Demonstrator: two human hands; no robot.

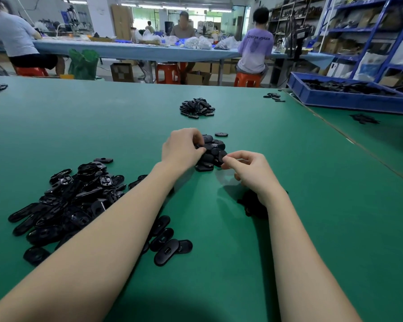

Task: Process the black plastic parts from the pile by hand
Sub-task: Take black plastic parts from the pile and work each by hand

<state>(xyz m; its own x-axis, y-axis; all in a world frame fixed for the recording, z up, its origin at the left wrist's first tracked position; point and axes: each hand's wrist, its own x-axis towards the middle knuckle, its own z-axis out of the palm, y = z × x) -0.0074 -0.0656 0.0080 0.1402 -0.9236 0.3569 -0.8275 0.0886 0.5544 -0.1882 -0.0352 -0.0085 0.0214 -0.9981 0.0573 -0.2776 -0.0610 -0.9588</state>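
Note:
On the green table [312,228] a small heap of black oval plastic parts [213,147] lies in the middle. My left hand [183,147] curls over the heap's left side and pinches one part with thumb and fingertips. My right hand [247,169] sits at the heap's right front, thumb and forefinger pinching the edge of a black part. A large loose pile of longer black parts [68,203] spreads at the left, partly hidden by my left forearm. A dark clump [251,205] lies under my right wrist.
A second small heap of black parts [197,108] lies farther back. A blue bin of black parts [349,94] stands at the right on a neighbouring table. A few loose parts [273,96] lie near the far edge. Three people sit at a long blue table [149,51] behind.

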